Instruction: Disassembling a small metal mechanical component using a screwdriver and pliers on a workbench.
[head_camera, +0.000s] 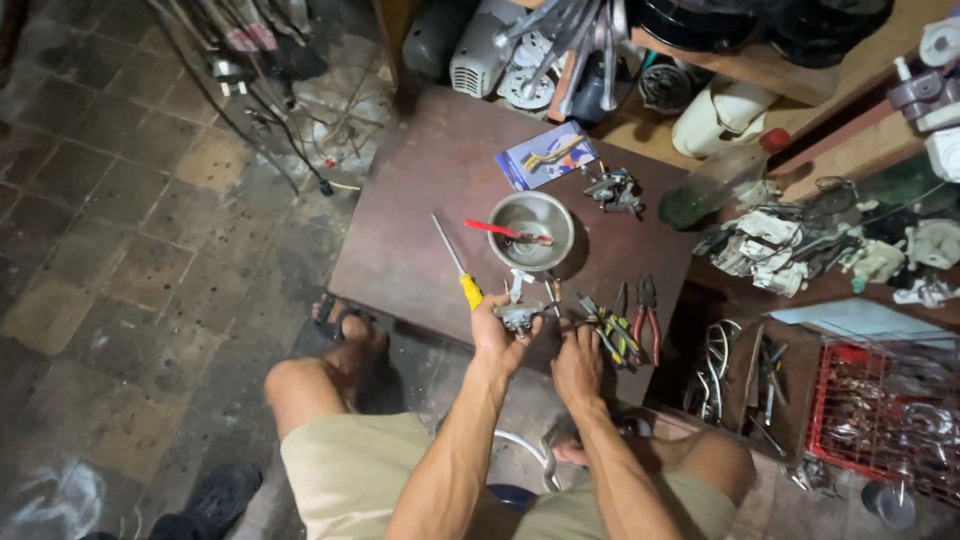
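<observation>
Both my left hand (497, 338) and right hand (577, 362) grip a small metal part (521, 317) over the table's (420, 200) near edge; it looks rigid, light, sharp-edged, best pinched by its sides.

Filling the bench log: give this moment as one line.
left hand: holds small metal part | right hand: beside pliers | yellow-handled screwdriver, steel bowl on table

A flat rectangular blister card (547, 155), blue with a yellow-and-white picture panel, lies tilted on the bench (420, 200) well beyond the hands (540, 345), past the metal bowl (531, 228). No signs or screens show.
</observation>
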